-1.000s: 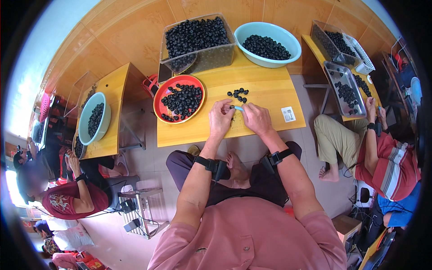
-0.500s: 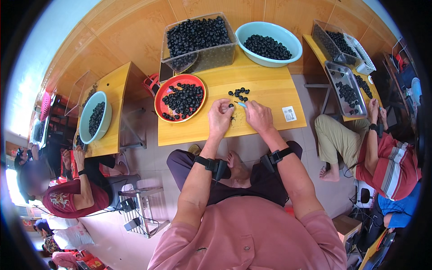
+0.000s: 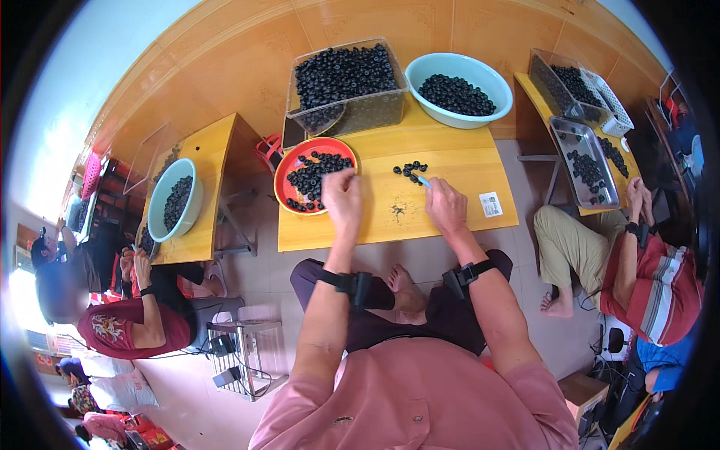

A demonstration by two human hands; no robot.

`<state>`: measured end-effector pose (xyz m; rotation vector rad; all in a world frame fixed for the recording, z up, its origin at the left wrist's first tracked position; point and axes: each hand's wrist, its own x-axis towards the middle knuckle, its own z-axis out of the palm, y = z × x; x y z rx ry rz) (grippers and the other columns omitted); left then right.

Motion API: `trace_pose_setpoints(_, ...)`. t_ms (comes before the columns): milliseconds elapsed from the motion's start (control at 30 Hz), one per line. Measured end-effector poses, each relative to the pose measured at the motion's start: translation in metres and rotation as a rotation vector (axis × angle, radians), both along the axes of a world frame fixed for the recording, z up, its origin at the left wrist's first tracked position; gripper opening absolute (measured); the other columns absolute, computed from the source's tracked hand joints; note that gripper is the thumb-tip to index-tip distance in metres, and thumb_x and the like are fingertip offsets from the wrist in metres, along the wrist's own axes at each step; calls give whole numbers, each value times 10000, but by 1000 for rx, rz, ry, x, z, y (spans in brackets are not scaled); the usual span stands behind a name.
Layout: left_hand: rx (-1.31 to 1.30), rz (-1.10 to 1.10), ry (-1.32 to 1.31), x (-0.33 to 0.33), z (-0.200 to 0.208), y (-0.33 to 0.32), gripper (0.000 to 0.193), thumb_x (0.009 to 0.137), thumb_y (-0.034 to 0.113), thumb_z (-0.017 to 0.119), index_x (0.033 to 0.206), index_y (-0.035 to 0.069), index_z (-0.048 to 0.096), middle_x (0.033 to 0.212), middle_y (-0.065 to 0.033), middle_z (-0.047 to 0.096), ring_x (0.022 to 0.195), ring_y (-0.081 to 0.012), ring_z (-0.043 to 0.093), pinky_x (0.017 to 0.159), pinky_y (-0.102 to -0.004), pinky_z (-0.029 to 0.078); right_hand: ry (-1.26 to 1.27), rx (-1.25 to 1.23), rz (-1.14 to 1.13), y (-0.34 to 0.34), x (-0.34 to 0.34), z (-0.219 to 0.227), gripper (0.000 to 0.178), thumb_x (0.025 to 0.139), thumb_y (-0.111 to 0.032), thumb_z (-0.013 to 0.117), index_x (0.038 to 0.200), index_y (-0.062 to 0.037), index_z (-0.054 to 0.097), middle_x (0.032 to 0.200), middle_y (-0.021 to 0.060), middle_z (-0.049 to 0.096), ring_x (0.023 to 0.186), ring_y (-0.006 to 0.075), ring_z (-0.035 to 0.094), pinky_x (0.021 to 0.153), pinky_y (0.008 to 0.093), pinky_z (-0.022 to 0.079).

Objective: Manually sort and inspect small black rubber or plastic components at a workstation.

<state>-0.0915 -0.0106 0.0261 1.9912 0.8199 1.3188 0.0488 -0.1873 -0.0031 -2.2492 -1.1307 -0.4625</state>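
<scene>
Separation is wider now: left hand (image 3: 343,196), blurred, hold undeterminable, is at red plate (image 3: 283,178) of dark pieces (image 3: 324,166), left of centre; right hand (image 3: 446,208) grips blue-handled tool (image 3: 425,182) beside loose pieces (image 3: 409,172), centre; tool work appears paused.

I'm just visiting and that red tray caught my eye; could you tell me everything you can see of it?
The red tray is round and shallow, with a yellow rim and a shiny surface, perhaps plastic. It lies flat on the left of the yellow table, nearer the person than the clear box. Small dark round pieces lie loosely over part of it, leaving some red bottom bare. The blurred left hand is over its right side; whether it touches the tray is unclear.
</scene>
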Motion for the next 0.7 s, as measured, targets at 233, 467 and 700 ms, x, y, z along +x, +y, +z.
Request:
trace_pose_setpoints(233, 265, -308, 281, 16, 28, 14, 226, 820, 5, 673, 1040, 45, 706, 1015, -168, 647, 1043, -350, 604, 953, -439, 481, 2, 162, -83, 9, 4, 3, 120, 925, -165, 604, 856, -80, 555, 749, 106, 615, 672, 341, 652, 554, 472, 506)
trace_pose_setpoints(467, 111, -497, 510, 64, -9, -31, 215, 847, 58, 685, 1058, 17, 703, 1003, -207, 647, 999, -382, 628, 904, -449, 515, 34, 222, -106, 6, 3, 2, 137, 927, -183, 621, 863, -84, 551, 754, 112, 610, 680, 351, 638, 561, 473, 497)
trace_pose_setpoints(700, 152, -451, 480, 59, -19, -32, 253, 799, 100, 742, 1027, -3, 700, 925, -210, 657, 876, -369, 649, 816, -441, 535, 68, 219, -97, 1, 4, -2, 141, 951, -192, 598, 879, -78, 559, 776, 127, 620, 690, 367, 638, 578, 486, 489)
